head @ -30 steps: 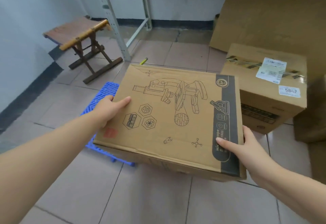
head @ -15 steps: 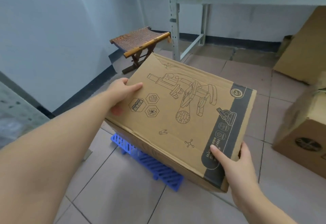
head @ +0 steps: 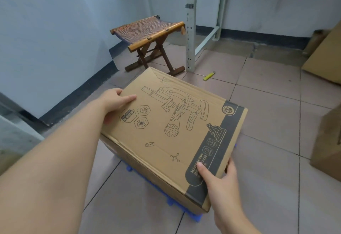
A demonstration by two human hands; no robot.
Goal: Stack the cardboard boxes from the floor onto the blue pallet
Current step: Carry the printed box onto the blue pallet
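Note:
A flat cardboard box printed with a microscope drawing and a dark stripe fills the middle of the view. My left hand grips its far left edge, thumb on top. My right hand grips its near right corner, thumb on the dark stripe. The box covers most of the blue pallet, of which only a strip shows under its near edge. Whether the box rests on the pallet or hangs just above it I cannot tell.
A folding wooden stool with a woven seat stands behind the box near the left wall. A grey metal shelf post rises behind it. A yellow object lies on the tiles. More cardboard boxes sit at the right edge.
The box has swung left and down over the blue pallet, which it now hides almost fully. Both hands keep the same grips. The view has turned left, away from the other boxes.

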